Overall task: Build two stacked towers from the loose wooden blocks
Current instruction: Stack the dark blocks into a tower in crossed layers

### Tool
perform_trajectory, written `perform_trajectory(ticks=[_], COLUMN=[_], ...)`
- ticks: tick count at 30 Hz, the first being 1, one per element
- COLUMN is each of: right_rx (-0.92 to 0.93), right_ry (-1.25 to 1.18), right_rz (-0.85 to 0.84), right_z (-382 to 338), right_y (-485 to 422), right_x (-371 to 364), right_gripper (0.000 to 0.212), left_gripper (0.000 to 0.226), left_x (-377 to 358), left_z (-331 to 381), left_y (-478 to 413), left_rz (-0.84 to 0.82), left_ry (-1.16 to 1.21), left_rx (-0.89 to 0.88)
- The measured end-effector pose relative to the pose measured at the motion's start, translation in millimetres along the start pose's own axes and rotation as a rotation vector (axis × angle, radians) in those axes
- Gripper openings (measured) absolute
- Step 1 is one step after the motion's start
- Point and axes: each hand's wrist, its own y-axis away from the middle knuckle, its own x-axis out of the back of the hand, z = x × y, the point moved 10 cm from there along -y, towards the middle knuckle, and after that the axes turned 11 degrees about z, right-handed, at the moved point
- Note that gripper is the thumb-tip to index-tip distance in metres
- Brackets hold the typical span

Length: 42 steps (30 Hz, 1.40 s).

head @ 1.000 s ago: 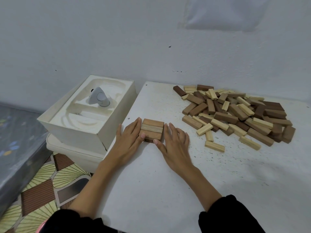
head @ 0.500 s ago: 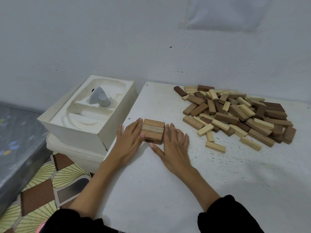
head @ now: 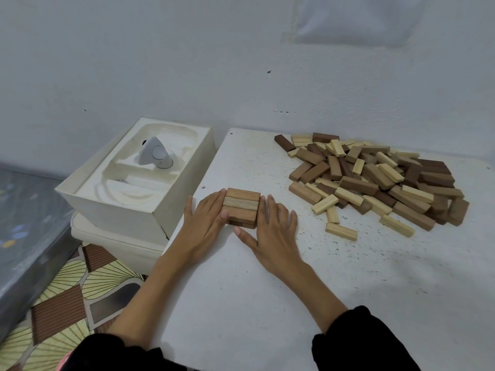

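1. Our left hand [head: 206, 220] and right hand [head: 273, 226] lie flat on the table [head: 267, 303] with the fingers straight. Neither clasps anything. Each presses one side of the small stack [head: 242, 203] that sits between them.
2. The stack's top layer is three blocks side by side, their long axes running from one palm to the other, so our fingers bear on the block ends. A lower layer shows beneath and seems to run crosswise.
3. We judge this to be squaring up the first tower's base. No second tower is begun.
4. The loose pile [head: 375, 178] lies off the outer side of the right hand, beyond its fingertips and well apart from the left hand. The right hand is nearer.
5. The closest pale block [head: 340, 231] lies near the right hand's little-finger side, its long axis roughly crosswise to our reach. A sideways reach with the right hand should meet it.
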Motion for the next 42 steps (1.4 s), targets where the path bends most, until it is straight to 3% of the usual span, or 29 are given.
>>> perform_trajectory(ticks=[5, 14, 19, 23, 27, 31, 35, 37, 39, 42], right_rx=[0.004, 0.001, -0.001, -0.017, -0.026, -0.06, -0.059, -0.081, -0.109, -0.142], right_ry=[0.007, 0.012, -0.116, -0.229, -0.284, -0.339, -0.26, -0.219, -0.182, -0.191], right_rz=[0.001, 0.005, -0.014, -0.001, 0.157, 0.358, 0.532, 0.586, 0.628, 0.678], right_z=[0, 1, 6, 21, 46, 76, 108, 131, 154, 181], right_y=[-1, 0, 0, 1, -1, -6, -13, -17, -18, -15], right_x=[-1, 0, 6, 21, 50, 79, 105, 114, 118, 120], right_gripper=[0.122, 0.123, 0.121, 0.107, 0.095, 0.063, 0.047, 0.033, 0.028, 0.036], left_gripper=[0.077, 0.097, 0.063, 0.042, 0.047, 0.043, 0.044, 0.033, 0.02, 0.024], left_x=[0, 0, 9, 27, 33, 23, 3, -8, -20, -48], left_z=[0, 2, -3, 3, 13, 39, 72, 84, 94, 97], left_y=[1, 1, -1, -9, -23, -45, -84, -114, -147, -192], left_rz=[-0.006, -0.01, 0.024, 0.169, 0.205, 0.128, 0.033, -0.006, -0.039, -0.093], left_ry=[0.028, 0.001, 0.155, 0.248, 0.276, 0.171, 0.143, 0.136, 0.14, 0.097], left_rx=[0.011, -0.025, 0.052, -0.016, -0.039, -0.138, -0.16, -0.149, -0.128, -0.109])
